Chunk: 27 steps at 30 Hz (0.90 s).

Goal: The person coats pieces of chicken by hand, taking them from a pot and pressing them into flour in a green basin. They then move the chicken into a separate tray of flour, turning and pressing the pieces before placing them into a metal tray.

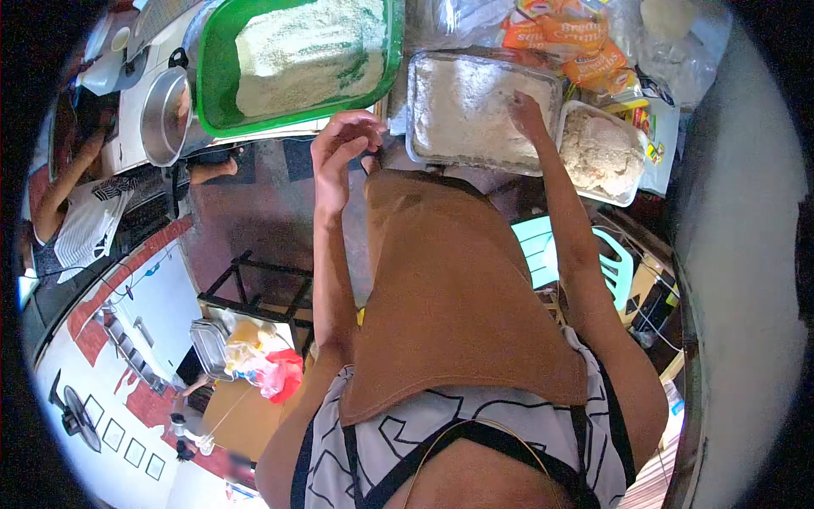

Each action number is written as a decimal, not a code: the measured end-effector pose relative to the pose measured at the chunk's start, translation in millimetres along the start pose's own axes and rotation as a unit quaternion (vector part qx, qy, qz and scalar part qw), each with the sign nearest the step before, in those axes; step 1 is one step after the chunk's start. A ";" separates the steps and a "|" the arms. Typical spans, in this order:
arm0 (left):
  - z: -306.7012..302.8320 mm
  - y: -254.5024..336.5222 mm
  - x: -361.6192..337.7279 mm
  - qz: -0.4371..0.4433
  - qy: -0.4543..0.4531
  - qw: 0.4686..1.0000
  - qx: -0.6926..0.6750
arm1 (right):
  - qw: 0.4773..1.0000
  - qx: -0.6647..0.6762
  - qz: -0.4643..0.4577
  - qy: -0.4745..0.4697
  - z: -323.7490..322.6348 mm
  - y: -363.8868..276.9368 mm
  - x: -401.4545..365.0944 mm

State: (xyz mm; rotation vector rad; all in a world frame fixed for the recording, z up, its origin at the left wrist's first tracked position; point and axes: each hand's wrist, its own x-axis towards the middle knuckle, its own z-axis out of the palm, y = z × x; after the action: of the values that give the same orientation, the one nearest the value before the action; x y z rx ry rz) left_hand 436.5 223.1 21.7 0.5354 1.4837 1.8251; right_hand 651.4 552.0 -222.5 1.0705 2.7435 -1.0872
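My left hand point(346, 146) hovers by the near right corner of a green plastic tub point(206, 106) with white flour point(309, 55) in it. Its fingers are loosely bent, the thumb stands apart, and nothing shows in the palm. Over a clear rectangular container point(414, 144) filled with white powder like flour point(462, 102), my right hand point(527, 114) points its fingers down at the powder. Those fingers are drawn together; whatever they pinch is too small to make out. Right of it sits a white tray point(623, 200) heaped with a pale, floury mass point(598, 157).
Orange bread crumb packets point(568, 38) and clear plastic bags lie behind the container. A metal pot point(165, 114) stands left of the green tub. Another person in a striped shirt point(97, 216) is at far left. A mint-green chair point(534, 250) and a wall point(746, 254) are on the right.
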 end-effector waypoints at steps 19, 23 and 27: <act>7.0 4.5 -1.5 0.005 0.000 1.000 0.006 | 0.984 -0.112 -0.054 0.126 -39.4 -42.6 -41.3; 4.9 2.6 -3.6 0.003 -0.002 1.000 -0.004 | 0.983 -0.090 -0.098 0.127 -62.8 -70.1 -62.2; 4.4 0.2 -4.3 0.008 -0.007 1.000 0.002 | 0.979 -0.119 -0.115 0.114 -81.8 -97.2 -75.1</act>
State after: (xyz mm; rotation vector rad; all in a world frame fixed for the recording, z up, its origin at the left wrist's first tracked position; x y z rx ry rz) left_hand 442.4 222.8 23.5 0.5632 1.4774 1.8274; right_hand 670.1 505.6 -83.7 0.9146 3.1425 -0.6574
